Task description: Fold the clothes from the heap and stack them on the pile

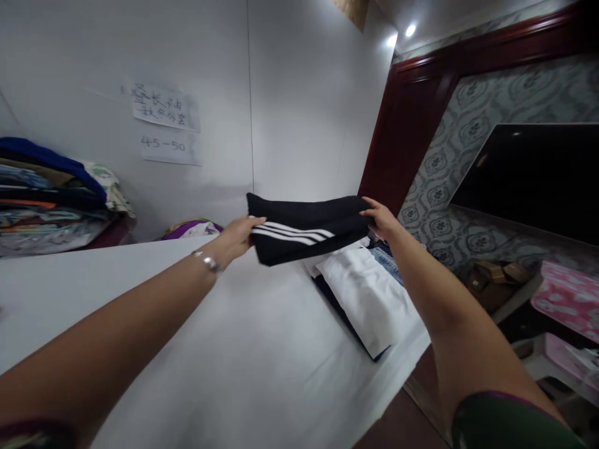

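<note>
A folded black garment with three white stripes is stretched between my two hands above the far part of the white table. My left hand grips its left end, thumb on the near face by the stripes. At the opposite end, my right hand is closed on the right edge. Whether it is a jacket or trousers, the folds do not show. Just below and to the right lies a folded white garment, with dark cloth under it and some blue denim behind.
A tall pile of folded clothes stands at the back left. Purple and white cloth lies beyond the table's far edge. Handwritten papers hang on the grey wall. To the right are a dark screen and a pink patterned item.
</note>
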A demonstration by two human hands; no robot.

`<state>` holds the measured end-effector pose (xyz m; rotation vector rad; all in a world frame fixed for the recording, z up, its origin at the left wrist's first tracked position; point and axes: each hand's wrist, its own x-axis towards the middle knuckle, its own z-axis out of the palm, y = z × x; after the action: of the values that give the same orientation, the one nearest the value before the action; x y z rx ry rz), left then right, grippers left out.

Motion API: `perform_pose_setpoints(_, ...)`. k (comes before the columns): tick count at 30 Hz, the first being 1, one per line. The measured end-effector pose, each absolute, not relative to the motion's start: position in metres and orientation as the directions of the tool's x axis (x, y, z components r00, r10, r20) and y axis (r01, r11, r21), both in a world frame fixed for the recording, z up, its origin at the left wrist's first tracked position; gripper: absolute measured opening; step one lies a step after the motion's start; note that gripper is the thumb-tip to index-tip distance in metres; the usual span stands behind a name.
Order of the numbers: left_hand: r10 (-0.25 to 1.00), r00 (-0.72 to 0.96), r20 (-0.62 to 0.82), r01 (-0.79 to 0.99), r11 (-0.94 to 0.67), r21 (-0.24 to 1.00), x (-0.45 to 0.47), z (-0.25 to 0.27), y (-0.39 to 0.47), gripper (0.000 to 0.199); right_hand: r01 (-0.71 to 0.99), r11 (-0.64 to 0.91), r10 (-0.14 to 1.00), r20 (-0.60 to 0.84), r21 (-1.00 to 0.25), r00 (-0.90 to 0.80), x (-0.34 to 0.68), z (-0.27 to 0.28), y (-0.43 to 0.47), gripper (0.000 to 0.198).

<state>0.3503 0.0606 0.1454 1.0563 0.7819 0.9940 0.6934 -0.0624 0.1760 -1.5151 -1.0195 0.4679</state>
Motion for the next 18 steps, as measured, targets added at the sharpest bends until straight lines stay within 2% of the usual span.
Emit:
perform_pose_setpoints(3,0.872,0.460,-0.168,-0.122,0.250,0.961,0.406,0.131,0.074,0.024,0.614,-0.202,0.668,0.352,-0.763,0.656,0.735,0.178,-0.049,0.074)
perform_pose_setpoints(6,0.861,0.448,-0.242,-0.015,0.278,0.960,0.423,0.087,0.068,0.048,0.682,-0.363,0.609,0.392,-0.635,0.689,0.748,0.148,-0.043,0.066)
perform_pose_setpoints(8,0.868,0.411,-0.279,0.051,0.283,0.958,0.412,0.050,0.057,0.057,0.707,-0.375,0.649,0.375,-0.599,0.662,0.742,0.117,-0.042,0.055)
perform_pose_setpoints(11,0.855,0.396,-0.336,0.138,0.306,0.942,0.374,0.005,0.038,0.059,0.760,-0.375,0.745,0.316,-0.530,0.588,0.722,0.075,-0.039,0.046)
perform_pose_setpoints(14,0.828,0.417,-0.375,0.211,0.313,0.926,0.330,-0.018,0.018,0.059,0.805,-0.372,0.813,0.258,-0.462,0.523,0.698,0.055,-0.031,0.045)
perform_pose_setpoints(18,0.778,0.491,-0.391,0.278,0.285,0.917,0.289,-0.022,-0.009,0.063,0.859,-0.358,0.883,0.168,-0.366,0.439,0.660,0.047,-0.013,0.051)
